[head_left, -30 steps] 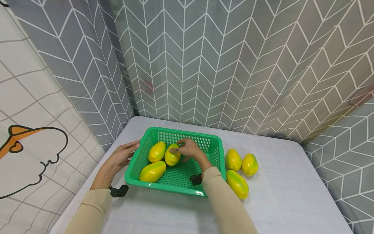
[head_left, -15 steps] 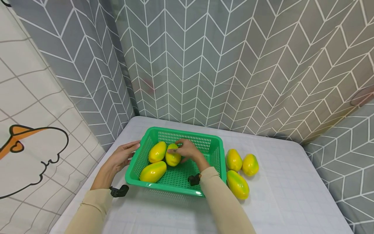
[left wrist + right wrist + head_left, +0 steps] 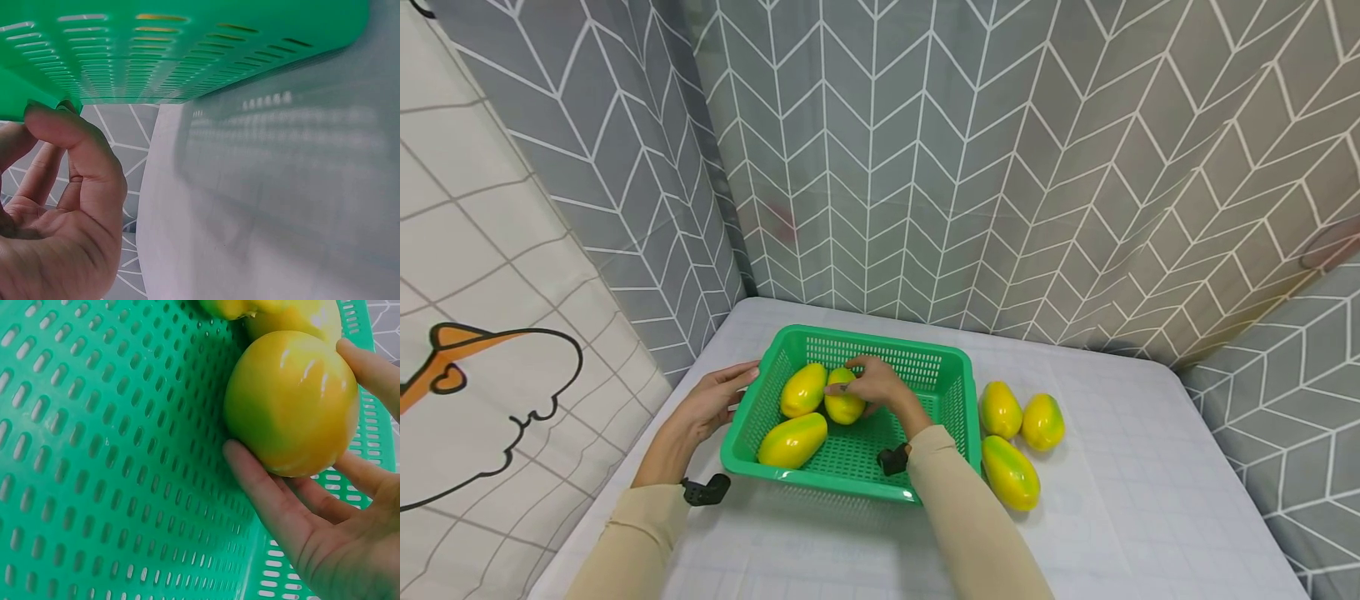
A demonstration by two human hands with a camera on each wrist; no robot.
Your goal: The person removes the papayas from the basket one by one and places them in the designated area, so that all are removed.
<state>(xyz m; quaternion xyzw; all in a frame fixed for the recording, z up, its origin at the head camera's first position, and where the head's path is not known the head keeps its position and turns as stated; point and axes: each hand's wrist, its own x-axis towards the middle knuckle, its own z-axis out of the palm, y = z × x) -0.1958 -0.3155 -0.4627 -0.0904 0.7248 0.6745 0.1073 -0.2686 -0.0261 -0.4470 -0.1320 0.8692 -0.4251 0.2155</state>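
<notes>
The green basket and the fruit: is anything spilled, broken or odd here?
Nothing stands out. The green basket shows no visible crack, and three yellow fruits are inside it, one held by the right hand. Three more fruits are beside it on the white tablecloth, with no damage to be seen.

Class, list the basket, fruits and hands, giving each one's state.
Green basket: open-topped, partly filled
Near fruit inside: lying, unheld
Far left fruit inside: unheld
Far right fruit inside: held
Three fruits outside: on white table, unheld
Left hand: touching basket's left rim
Right hand: gripping far right fruit
</notes>
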